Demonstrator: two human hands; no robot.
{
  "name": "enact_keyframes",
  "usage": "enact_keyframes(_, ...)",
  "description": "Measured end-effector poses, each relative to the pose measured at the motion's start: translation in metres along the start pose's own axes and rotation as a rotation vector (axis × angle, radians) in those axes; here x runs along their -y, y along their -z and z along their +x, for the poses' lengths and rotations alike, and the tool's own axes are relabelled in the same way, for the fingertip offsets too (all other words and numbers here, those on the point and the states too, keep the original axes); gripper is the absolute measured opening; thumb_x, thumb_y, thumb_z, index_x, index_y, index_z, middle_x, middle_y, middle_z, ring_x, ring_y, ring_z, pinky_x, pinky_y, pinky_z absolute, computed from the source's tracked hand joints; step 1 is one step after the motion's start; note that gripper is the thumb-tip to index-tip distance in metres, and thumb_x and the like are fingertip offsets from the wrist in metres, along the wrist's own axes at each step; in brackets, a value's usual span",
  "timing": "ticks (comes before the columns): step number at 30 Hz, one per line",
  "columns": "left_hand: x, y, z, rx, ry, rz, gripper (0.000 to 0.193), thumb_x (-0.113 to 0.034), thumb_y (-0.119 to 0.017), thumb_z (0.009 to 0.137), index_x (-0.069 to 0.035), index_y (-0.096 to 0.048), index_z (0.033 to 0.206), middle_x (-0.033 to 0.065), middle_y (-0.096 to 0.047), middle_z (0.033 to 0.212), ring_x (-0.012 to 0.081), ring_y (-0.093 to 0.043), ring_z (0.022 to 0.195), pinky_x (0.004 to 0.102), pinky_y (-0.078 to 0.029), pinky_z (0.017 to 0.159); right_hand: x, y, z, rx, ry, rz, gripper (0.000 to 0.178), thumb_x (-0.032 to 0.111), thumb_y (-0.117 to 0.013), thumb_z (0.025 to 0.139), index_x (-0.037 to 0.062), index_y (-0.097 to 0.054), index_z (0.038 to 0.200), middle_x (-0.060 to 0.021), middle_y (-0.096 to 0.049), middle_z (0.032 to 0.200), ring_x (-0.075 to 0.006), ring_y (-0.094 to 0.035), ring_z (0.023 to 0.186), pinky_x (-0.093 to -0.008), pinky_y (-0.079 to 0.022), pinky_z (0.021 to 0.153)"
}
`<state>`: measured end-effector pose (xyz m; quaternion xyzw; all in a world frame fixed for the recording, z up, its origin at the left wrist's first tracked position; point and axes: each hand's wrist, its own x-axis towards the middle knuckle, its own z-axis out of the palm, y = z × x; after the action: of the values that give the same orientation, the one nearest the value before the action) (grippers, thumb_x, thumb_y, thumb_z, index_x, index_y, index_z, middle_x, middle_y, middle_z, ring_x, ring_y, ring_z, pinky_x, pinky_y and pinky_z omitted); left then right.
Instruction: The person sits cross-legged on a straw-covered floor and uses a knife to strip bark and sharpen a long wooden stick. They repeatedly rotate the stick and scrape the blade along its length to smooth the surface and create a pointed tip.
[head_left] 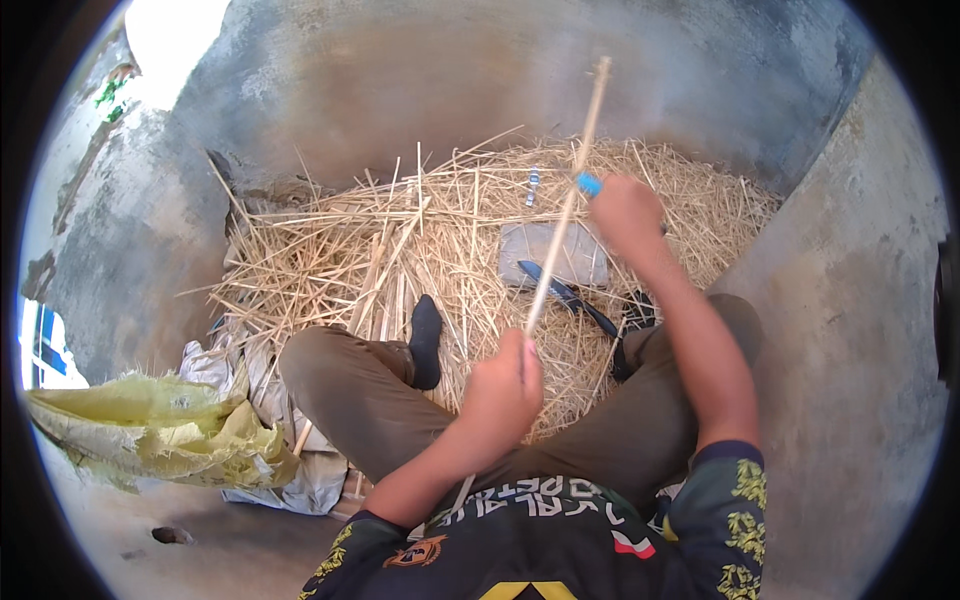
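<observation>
A long, thin pale stick, looking like split bamboo or cane, slants up and away from my lap. My left hand is closed round its lower part, and a short end shows below the fist. Farther up, my right hand is closed on a small blue tool, whose blue end lies against the stick. The rest of that tool is hidden in the fist, so its kind cannot be told. Below the stick, a dark knife lies partly across a flat grey block.
Loose straw-like slivers cover the ground, with longer split strips heaped at the left. A yellow woven sack lies near left. Concrete walls close in behind and at the right. My crossed legs frame the block.
</observation>
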<state>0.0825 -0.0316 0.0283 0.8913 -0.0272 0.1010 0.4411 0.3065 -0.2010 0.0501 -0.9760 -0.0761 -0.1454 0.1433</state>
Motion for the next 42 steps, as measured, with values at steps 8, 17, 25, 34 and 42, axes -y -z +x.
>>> enact_keyframes(8,0.009,-0.004,0.000,0.061,0.046,-0.228,0.016,-0.015,-0.051,0.102,-0.001,-0.054,0.095,0.0045,-0.051,0.056,0.0116,-0.048,0.046,0.0315,-0.036,0.045,-0.005,0.020,-0.007,0.060,-0.060,0.080,0.025,0.022,-0.057,0.091,0.0032,-0.072,0.084,-0.0167,-0.068,0.072,-0.0327,-0.069,0.065,-0.0454,-0.055,0.059)
enact_keyframes(17,0.012,0.027,0.018,0.112,0.380,-0.881,0.017,-0.019,-0.052,0.104,-0.003,-0.057,0.102,-0.0053,-0.051,0.070,0.0011,-0.040,0.057,0.0202,-0.031,0.050,0.063,0.011,-0.090,-0.072,0.443,0.136,0.043,0.026,-0.052,0.097,0.0045,-0.066,0.062,-0.0165,-0.061,0.053,-0.0347,-0.063,0.047,-0.0456,-0.052,0.048)
enact_keyframes(25,0.022,0.013,0.015,-0.072,0.185,-0.517,0.026,-0.021,-0.042,0.107,0.000,-0.057,0.100,0.0036,-0.053,0.065,0.0078,-0.046,0.057,0.0280,-0.039,0.054,0.063,-0.009,-0.073,-0.227,0.510,0.131,0.041,0.018,-0.054,0.096,0.0071,-0.061,0.057,-0.0130,-0.058,0.049,-0.0314,-0.059,0.041,-0.0411,-0.047,0.041)
enact_keyframes(34,0.009,0.016,0.007,-0.019,0.215,-0.440,0.026,-0.024,-0.043,0.108,-0.004,-0.056,0.100,-0.0037,-0.046,0.067,0.0019,-0.039,0.057,0.0208,-0.031,0.051,0.047,-0.011,-0.041,-0.271,0.307,-0.046,0.032,0.020,-0.058,0.093,0.0073,-0.065,0.065,-0.0106,-0.060,0.051,-0.0300,-0.063,0.047,-0.0419,-0.052,0.050)
enact_keyframes(42,-0.003,0.004,-0.008,0.224,0.151,-0.550,0.020,-0.015,-0.044,0.106,-0.004,-0.052,0.120,-0.0047,-0.044,0.066,0.0022,-0.037,0.056,0.0212,-0.030,0.051,-0.022,0.061,-0.004,-0.235,-0.104,-0.076,0.024,0.024,-0.057,0.095,0.0087,-0.071,0.083,-0.0103,-0.064,0.063,-0.0243,-0.064,0.053,-0.0382,-0.050,0.047)
